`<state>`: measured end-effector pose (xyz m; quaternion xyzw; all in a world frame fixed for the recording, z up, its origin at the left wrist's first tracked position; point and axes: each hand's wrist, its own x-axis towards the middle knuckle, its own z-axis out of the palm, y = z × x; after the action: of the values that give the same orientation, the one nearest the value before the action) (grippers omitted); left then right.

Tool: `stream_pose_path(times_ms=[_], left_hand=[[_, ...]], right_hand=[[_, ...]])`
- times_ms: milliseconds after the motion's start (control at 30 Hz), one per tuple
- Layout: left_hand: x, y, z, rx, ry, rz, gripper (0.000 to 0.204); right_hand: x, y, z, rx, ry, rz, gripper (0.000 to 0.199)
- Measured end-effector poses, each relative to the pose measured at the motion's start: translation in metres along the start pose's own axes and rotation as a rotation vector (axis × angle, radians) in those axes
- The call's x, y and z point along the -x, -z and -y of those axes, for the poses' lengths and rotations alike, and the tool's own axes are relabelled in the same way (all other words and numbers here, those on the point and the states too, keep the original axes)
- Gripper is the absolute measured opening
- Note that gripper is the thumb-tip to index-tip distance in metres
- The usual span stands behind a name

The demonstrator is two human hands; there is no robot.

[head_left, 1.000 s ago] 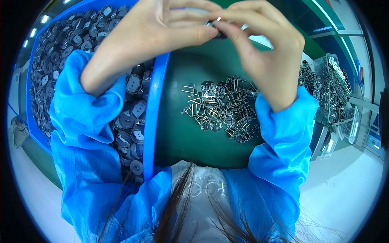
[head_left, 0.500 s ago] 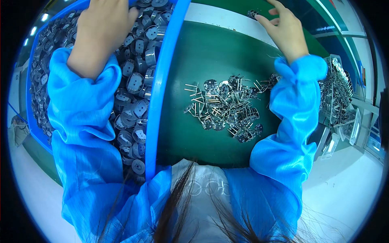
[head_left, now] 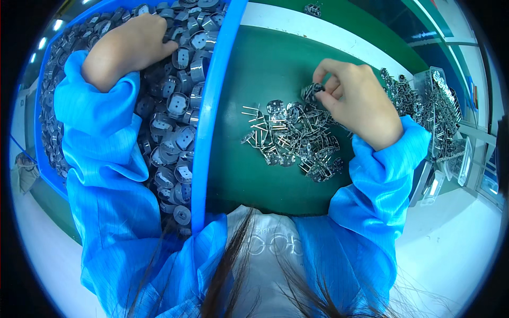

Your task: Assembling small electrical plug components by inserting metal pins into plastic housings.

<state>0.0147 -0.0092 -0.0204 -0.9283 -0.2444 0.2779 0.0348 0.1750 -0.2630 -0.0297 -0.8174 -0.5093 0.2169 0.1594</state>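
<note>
My right hand is closed in a pinch on a small dark circuit board with metal pins. It is just above the far right side of a loose pile of similar pinned circuit boards on the green work surface. My left hand is inside a big blue bin, bent down over many round grey plastic housings. Its thumb points right, while the fingertips are hidden beneath the hand, so I cannot see whether it grips a housing.
Past a white strip, a dark part lies on a green band. To the right, more pinned boards heap up beside a clear tray filled with them. The bin's tall wall separates the housings from the boards.
My right hand has come back from the far green band to the pile and pinched a board. The part by its fingers now lies alone, farther left. My left hand has shifted nearer within the bin.
</note>
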Motion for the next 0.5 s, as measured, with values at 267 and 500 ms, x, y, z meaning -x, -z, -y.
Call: stream_pose_path(times_ms=[267, 500], left_hand=[[0.042, 0.003, 0.014, 0.396, -0.029, -0.107, 0.033], [0.04, 0.006, 0.007, 0.489, -0.243, -0.253, 0.026]], right_hand=[[0.004, 0.015, 0.021, 0.072, 0.182, -0.101, 0.034], [0.003, 0.015, 0.026, -0.282, 0.094, -0.131, 0.019]])
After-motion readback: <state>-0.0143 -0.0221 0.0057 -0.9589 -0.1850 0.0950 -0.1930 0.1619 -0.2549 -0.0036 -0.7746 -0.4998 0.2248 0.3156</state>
